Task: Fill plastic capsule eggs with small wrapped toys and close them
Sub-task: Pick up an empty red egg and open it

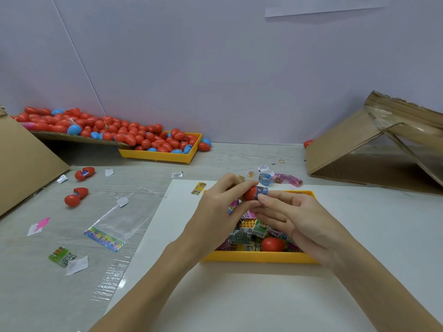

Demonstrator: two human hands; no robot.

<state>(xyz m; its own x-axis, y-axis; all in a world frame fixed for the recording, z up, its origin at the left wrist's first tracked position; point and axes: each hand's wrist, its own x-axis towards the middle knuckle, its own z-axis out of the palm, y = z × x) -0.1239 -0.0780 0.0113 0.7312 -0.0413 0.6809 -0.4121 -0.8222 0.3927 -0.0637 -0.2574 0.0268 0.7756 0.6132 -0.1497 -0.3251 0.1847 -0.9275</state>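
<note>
Just two bare forearms coming in from the bottom edge, no sleeves anywhere in view. Left hand (217, 207) and right hand (291, 218) are both bare too: no gloves, no rings, no watch or bracelet on either wrist as far as I can see. Fingernails look short and plain, unpainted. Slim wrists, long fingers, that's about all there is.
</note>
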